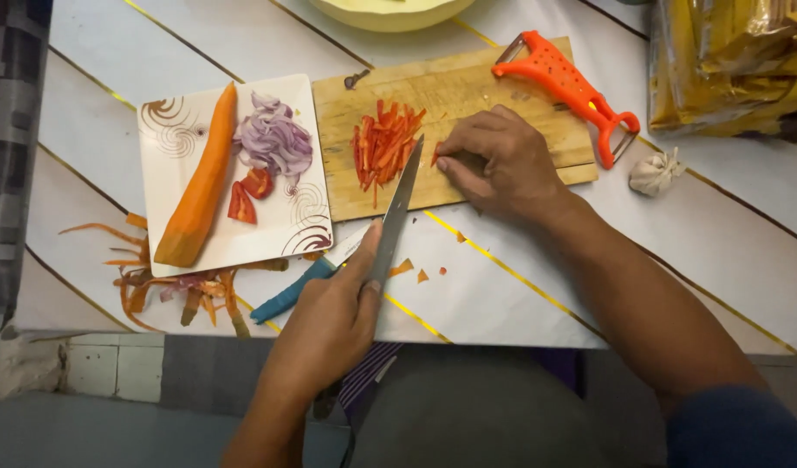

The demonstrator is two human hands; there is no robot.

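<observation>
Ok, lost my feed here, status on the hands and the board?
Left hand grips knife, blade tip at red pepper strips. Right hand pinches a pepper piece on cutting board. Orange peeler lies on board's far corner.

A plate [169, 186] bearing a carrot [199, 182] is set at the frame's left on the tabletop [520, 277]; a cutting board [455, 95] is placed right of it, with a peeler [572, 87] laid on the board's upper right corner.
</observation>
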